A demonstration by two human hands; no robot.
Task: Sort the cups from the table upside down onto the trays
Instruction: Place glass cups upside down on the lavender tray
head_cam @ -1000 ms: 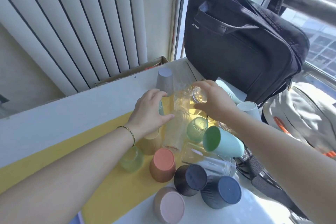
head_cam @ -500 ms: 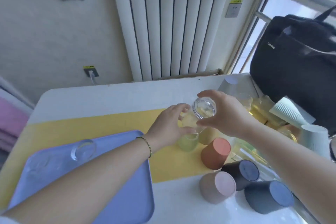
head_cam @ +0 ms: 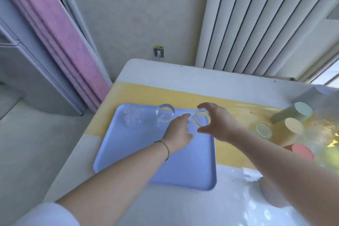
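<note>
Right now your right hand (head_cam: pixel 218 124) is curled around a clear glass cup (head_cam: pixel 200 119), thumb low and fingers arched over its top, holding it at the upper right corner of the blue tray (head_cam: pixel 146 161) near the middle of the frame. Whether the cup touches the tray floor is unclear. Your left hand (head_cam: pixel 178 134) sits just left of that cup, fingers stretched toward it and loosely spread; it grips nothing, though its fingertips look close to or against the glass. A thin bracelet (head_cam: pixel 166 147) rings that wrist.

Two more clear glasses stand on the tray along its top edge: one (head_cam: pixel 165 114) just left of your hands, another (head_cam: pixel 132 115) in the upper left corner. At the right edge of the frame, on the yellow runner (head_cam: pixel 183 95), the remaining cups cluster: a pale green one (head_cam: pixel 293 113), a cream-bottomed one (head_cam: pixel 291 126), a small green-tinted glass (head_cam: pixel 264 130) and a coral one (head_cam: pixel 300 151), all blurred.
</note>
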